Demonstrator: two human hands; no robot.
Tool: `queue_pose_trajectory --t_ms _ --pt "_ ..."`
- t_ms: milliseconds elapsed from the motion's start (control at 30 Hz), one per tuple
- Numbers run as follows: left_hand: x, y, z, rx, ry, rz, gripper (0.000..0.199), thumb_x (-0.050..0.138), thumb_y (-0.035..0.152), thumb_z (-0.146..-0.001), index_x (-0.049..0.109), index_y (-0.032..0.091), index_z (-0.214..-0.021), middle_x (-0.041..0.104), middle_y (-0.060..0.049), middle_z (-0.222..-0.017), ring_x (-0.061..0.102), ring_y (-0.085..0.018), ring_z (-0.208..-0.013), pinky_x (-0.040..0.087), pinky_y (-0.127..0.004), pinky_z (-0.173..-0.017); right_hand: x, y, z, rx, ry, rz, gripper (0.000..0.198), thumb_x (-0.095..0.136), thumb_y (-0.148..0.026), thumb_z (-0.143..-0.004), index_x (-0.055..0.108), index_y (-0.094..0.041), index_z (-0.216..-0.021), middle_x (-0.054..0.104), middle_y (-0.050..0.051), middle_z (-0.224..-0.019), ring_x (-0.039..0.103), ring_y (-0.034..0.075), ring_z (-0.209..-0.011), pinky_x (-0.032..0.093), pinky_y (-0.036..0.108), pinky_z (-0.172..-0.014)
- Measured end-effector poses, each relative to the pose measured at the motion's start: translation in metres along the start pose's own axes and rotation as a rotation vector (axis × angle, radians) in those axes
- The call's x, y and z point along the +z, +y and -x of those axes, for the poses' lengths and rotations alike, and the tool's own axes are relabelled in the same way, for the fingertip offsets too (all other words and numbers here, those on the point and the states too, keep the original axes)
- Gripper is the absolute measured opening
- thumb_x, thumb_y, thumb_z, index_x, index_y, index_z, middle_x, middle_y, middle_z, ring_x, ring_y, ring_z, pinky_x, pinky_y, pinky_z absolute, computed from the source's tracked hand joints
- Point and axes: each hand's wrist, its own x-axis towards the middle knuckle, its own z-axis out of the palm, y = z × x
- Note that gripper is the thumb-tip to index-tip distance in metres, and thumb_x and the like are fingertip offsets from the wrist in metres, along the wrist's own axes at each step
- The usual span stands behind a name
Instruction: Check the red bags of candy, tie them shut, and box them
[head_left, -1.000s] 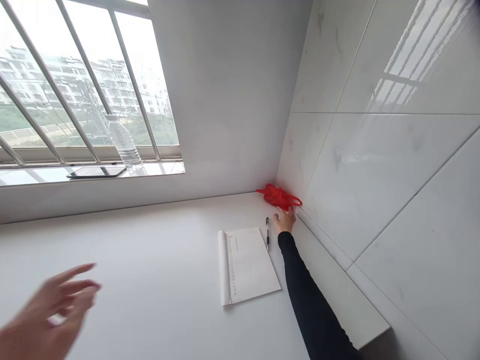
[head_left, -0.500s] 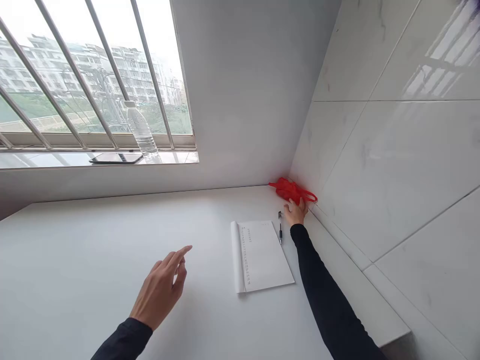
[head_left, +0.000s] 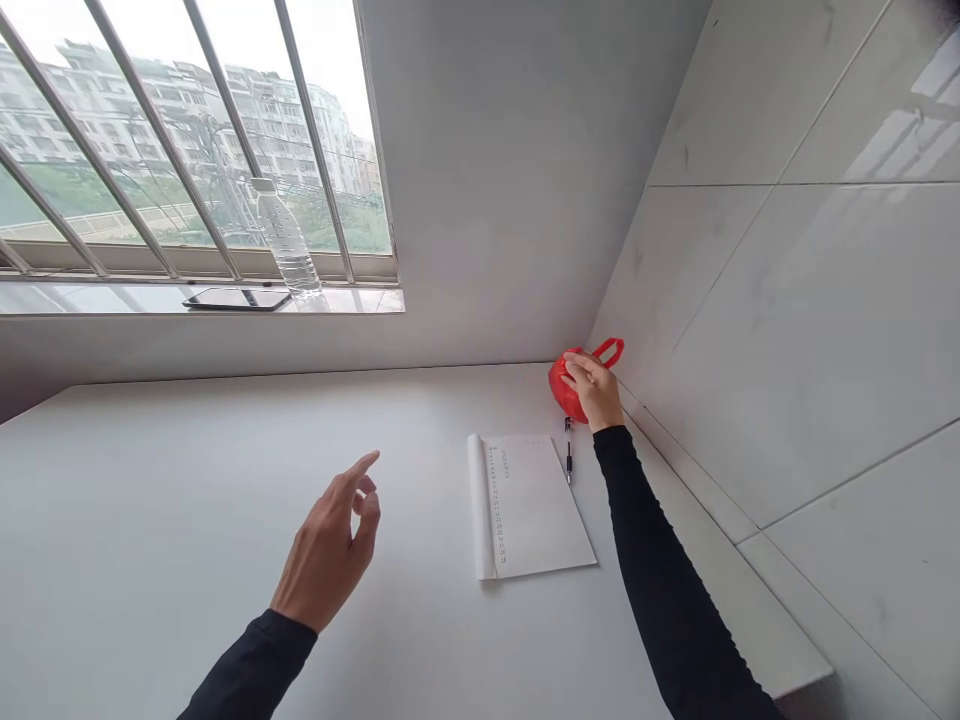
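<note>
In the far right corner of the white table, my right hand (head_left: 594, 388) grips the top of a red plastic bag (head_left: 568, 392). One looped handle of the bag sticks out to the right, above my fingers. What the bag contains is hidden. My left hand (head_left: 328, 540) hovers over the table on the left, its fingers apart and nothing in them. Between the hands lies a notebook (head_left: 536, 510), folded open to a page with columns of small writing. A black and clear pen (head_left: 569, 455) lies along the notebook's upper right edge, just below the bag.
The white table (head_left: 187, 480) runs along a grey wall, with a marble-tiled wall (head_left: 847, 350) on the right. On the sill of a barred window stand a clear water bottle (head_left: 289, 245) and a dark flat tablet-like device (head_left: 236, 299).
My right hand has closed on the bag, which now looks rounder and drawn up, its handle raised. My left hand stays open and nearly in place. The view has shifted slightly.
</note>
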Motion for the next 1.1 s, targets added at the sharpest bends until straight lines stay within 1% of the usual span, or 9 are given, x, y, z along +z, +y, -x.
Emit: queue_pose_trajectory --t_ms 167,267,367,433,533,633,800,933,1100 --pt "-0.002 0.003 -0.002 -0.242 0.011 0.154 0.046 0.039 0.044 -0.1 0.046 0.032 -0.144 0.056 -0.008 -0.12 0.061 -0.021 -0.092 0.052 -0.038 -0.08 0.029 -0.064 0.032 -0.029 -0.311 -0.292 0.037 0.062 -0.052 -0.091 0.074 -0.022 -0.109 0.07 0.005 -0.118 0.066 0.022 -0.11 0.061 0.038 -0.089" --pt "-0.005 0.002 -0.007 -0.444 0.039 0.37 0.05 0.038 0.051 -0.098 0.046 0.035 -0.145 0.054 -0.008 -0.128 0.061 -0.023 -0.103 0.055 -0.04 -0.083 0.04 -0.089 0.053 0.006 -0.657 -0.398 0.036 0.061 -0.05 -0.093 0.075 -0.021 -0.109 0.07 0.006 -0.115 0.066 0.022 -0.107 0.06 0.039 -0.088" --pt "-0.007 -0.004 -0.01 -0.501 -0.009 0.461 0.058 0.036 0.057 -0.096 0.039 0.034 -0.15 0.054 -0.009 -0.129 0.061 -0.024 -0.108 0.056 -0.04 -0.085 0.043 -0.098 0.067 0.001 -1.143 -0.107 0.039 0.059 -0.049 -0.095 0.071 -0.024 -0.122 0.071 0.006 -0.115 0.066 0.022 -0.106 0.057 0.037 -0.089" --pt "-0.009 -0.007 -0.01 -0.482 -0.083 0.393 0.059 0.043 0.056 -0.093 0.045 0.032 -0.147 0.057 -0.009 -0.122 0.061 -0.025 -0.106 0.053 -0.043 -0.09 0.045 -0.098 0.073 -0.023 -1.31 0.204 0.042 0.062 -0.046 -0.094 0.067 -0.025 -0.129 0.073 0.006 -0.107 0.067 0.022 -0.098 0.054 0.034 -0.082" --pt "-0.01 -0.008 -0.009 -0.436 -0.187 0.296 0.051 0.055 0.048 -0.086 0.061 0.03 -0.134 0.058 -0.007 -0.108 0.059 -0.026 -0.1 0.047 -0.047 -0.095 0.056 -0.095 0.084 -0.039 -1.232 0.431 0.037 0.057 -0.044 -0.096 0.067 -0.02 -0.122 0.073 0.006 -0.094 0.066 0.021 -0.086 0.05 0.033 -0.074" --pt "-0.014 -0.004 -0.008 -0.376 -0.278 0.281 0.045 0.051 0.04 -0.087 0.066 0.033 -0.129 0.058 -0.005 -0.101 0.058 -0.024 -0.093 0.047 -0.046 -0.093 0.077 -0.092 0.1 -0.092 -1.133 0.362 0.036 0.054 -0.048 -0.097 0.066 -0.019 -0.114 0.071 0.007 -0.1 0.065 0.019 -0.09 0.049 0.031 -0.077" --pt "-0.021 0.001 -0.011 -0.115 -0.361 0.153 0.033 0.056 0.036 -0.083 0.072 0.034 -0.111 0.064 -0.004 -0.112 0.053 -0.028 -0.106 0.043 -0.047 -0.095 0.11 -0.082 0.128 -0.171 -1.23 0.269 0.052 0.071 -0.039 -0.083 0.059 -0.018 -0.129 0.068 0.007 -0.102 0.063 0.02 -0.09 0.05 0.031 -0.075" --pt "-0.021 -0.004 -0.015 -0.096 -0.233 0.089 0.022 0.059 0.045 -0.083 0.071 0.027 -0.077 0.068 -0.005 -0.093 0.055 -0.028 -0.094 0.042 -0.045 -0.092 0.109 -0.079 0.125 -0.137 -1.222 0.283 0.048 0.059 -0.022 -0.088 0.054 -0.017 -0.136 0.067 0.002 -0.085 0.059 0.016 -0.076 0.047 0.028 -0.069" --pt "-0.029 -0.029 -0.024 -0.358 0.085 0.042 0.027 0.053 0.047 -0.085 0.058 0.023 -0.074 0.065 -0.01 -0.088 0.055 -0.033 -0.095 0.043 -0.048 -0.086 0.072 -0.083 0.092 -0.097 -1.151 0.338 0.03 0.055 -0.022 -0.089 0.066 -0.021 -0.117 0.067 0.001 -0.086 0.058 0.014 -0.074 0.045 0.027 -0.069"
